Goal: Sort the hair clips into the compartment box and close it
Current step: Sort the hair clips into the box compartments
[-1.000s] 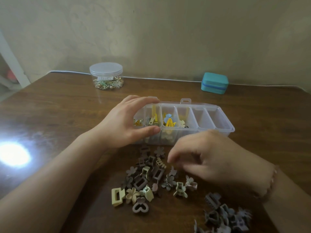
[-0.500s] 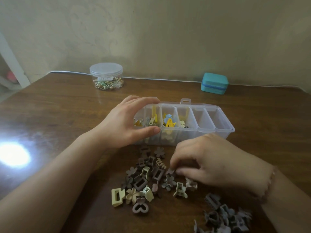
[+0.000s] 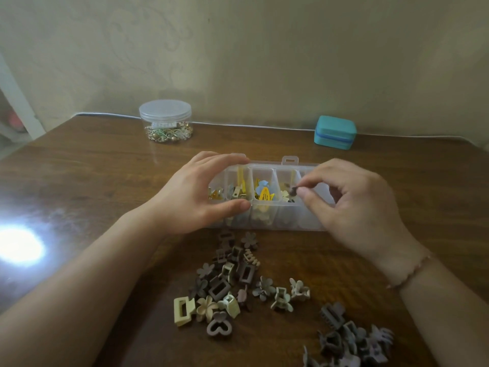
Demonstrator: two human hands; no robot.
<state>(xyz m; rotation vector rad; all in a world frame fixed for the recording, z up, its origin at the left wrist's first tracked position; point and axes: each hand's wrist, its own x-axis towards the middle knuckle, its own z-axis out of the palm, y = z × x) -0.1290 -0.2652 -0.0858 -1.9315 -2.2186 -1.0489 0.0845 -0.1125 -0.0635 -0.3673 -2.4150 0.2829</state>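
Observation:
A clear compartment box [image 3: 264,217] stands open on the wooden table, its left compartments holding yellow, gold and blue clips. My left hand [image 3: 193,197] grips the box's left end, thumb on the near wall and fingers over the far rim. My right hand [image 3: 352,205] hovers over the middle compartments and pinches a small dark brown hair clip [image 3: 293,191] between thumb and forefinger. A pile of brown, beige and green claw clips [image 3: 230,282] lies in front of the box. A second heap of grey-purple clips [image 3: 349,340] lies at the lower right.
A round clear jar [image 3: 165,120] with a lid holds gold and green trinkets at the back left. A teal case [image 3: 335,132] sits at the back right. A white cable runs along the wall. Bright glare marks the table [image 3: 79,181] at the left.
My right hand has lifted from the pile in front of the box and moved up over the middle compartments with a dark clip pinched in it. My left hand has stayed on the box.

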